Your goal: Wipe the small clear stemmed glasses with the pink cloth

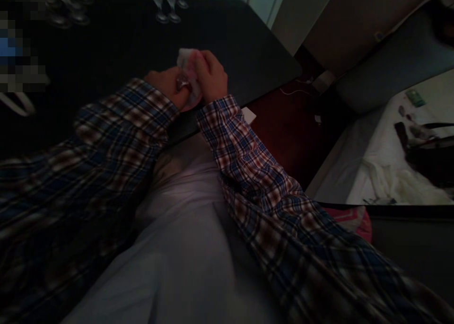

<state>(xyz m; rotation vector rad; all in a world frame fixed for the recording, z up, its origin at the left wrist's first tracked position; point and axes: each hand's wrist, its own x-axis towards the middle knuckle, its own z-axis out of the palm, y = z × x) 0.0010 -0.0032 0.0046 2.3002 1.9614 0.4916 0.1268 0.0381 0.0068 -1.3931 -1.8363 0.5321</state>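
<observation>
Just above the near side of the dark table, my two hands meet. Fingers of my left hand are curled round a small shiny piece of glassware, mostly hidden by the hand and cloth, so its full shape does not show. My right hand pinches a pink and white cloth and presses it against the glassware from the right. The cloth is bunched and hangs down between both hands.
Stemmed glasses stand at the table's back edge, with several more at the back left. A white strap lies at the left. Beyond the table's right edge are a reddish floor, a cable and a white bed.
</observation>
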